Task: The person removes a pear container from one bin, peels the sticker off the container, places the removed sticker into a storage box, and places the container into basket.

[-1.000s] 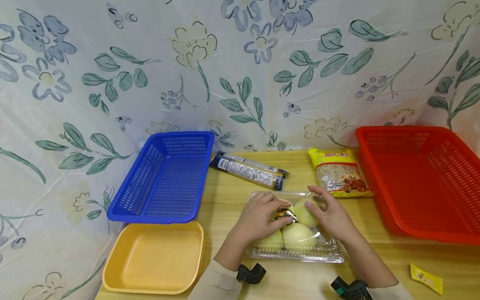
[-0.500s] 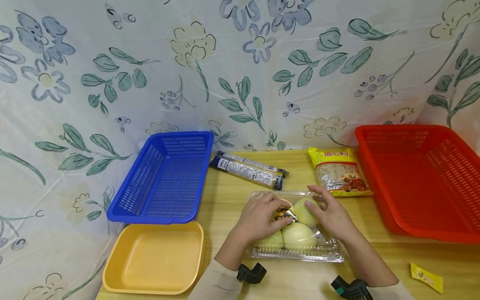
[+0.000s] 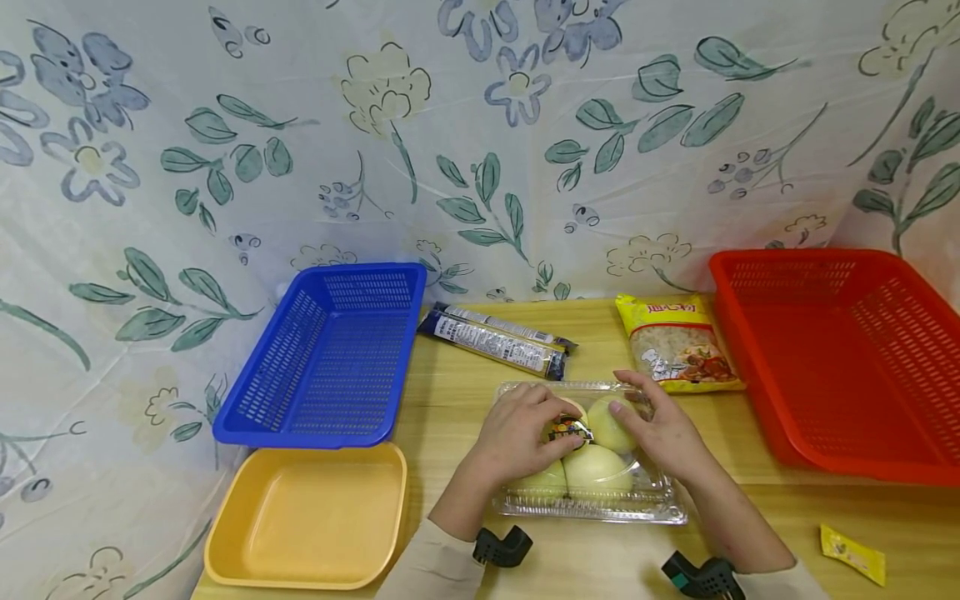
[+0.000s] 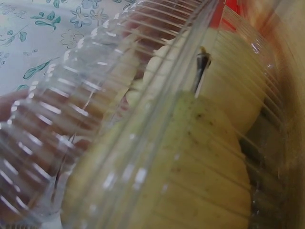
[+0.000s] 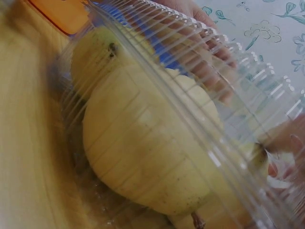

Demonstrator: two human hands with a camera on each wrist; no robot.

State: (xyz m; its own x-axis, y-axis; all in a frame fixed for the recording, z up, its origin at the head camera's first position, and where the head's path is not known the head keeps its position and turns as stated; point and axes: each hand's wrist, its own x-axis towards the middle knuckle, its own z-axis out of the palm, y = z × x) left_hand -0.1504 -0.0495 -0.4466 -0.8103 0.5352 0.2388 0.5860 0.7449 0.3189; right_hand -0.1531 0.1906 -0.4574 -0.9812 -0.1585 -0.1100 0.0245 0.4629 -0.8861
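A clear plastic clamshell box [image 3: 660,508] with several pale yellow-green pears [image 3: 597,473] sits on the table between both hands. My left hand [image 3: 519,429] rests over its left side, with fingers and thumb on either side of a dark round sticker [image 3: 567,431]. At the right side, my right hand [image 3: 671,433] touches the lid, thumb toward the middle and fingers near the far edge. In the left wrist view, a speckled pear [image 4: 167,162] with a stem shows through ribbed plastic. Through the box wall in the right wrist view, a large pear [image 5: 143,138] fills the middle.
To the left, a blue basket [image 3: 225,429] stands behind a yellow tub [image 3: 217,558]. Two long dark packets [image 3: 495,340] and a yellow bag [image 3: 682,346] lie behind the box. A red basket [image 3: 795,467] stands right, with a small yellow packet [image 3: 852,554] in front.
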